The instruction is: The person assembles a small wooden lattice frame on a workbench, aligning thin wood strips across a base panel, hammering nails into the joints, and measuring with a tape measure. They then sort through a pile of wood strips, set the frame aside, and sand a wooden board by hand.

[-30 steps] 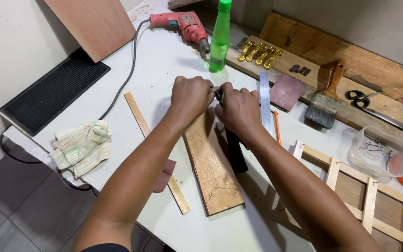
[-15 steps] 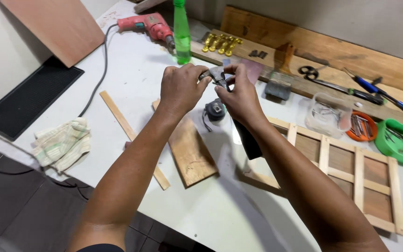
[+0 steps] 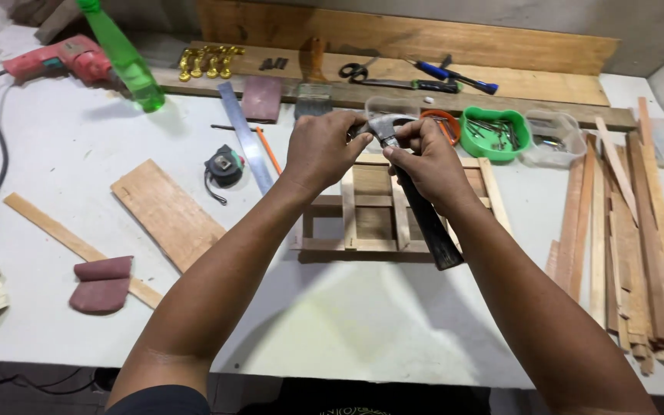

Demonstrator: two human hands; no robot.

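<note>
White tabletop (image 3: 363,323) is filling the view, scattered with woodworking odds and ends. Both hands are meeting above a small wooden frame (image 3: 374,219) lying flat on the table directly beneath them. The right hand (image 3: 424,157) is curling its fingers around the neck of a hammer (image 3: 416,196), just under the metal head, and the black handle is slanting down and toward the person, past the wrist and across the frame. The left hand (image 3: 323,150) is closing its fingertips against the hammer's metal head from the other side; whether it is pinching anything small there cannot be told.

To the left of the left hand, a tape measure (image 3: 224,165) is sitting beside a steel ruler (image 3: 246,138), with a flat board (image 3: 167,211) nearer the person. Farther left, a green spray bottle (image 3: 126,58) is standing near a red drill (image 3: 59,58). Just beyond the hands, a clear tub (image 3: 390,107) is resting, and beyond the right hand a green tray (image 3: 493,134) is holding small metal bits. Well to the right of the right hand, a pile of thin wooden slats (image 3: 628,230) is lying lengthwise.
</note>
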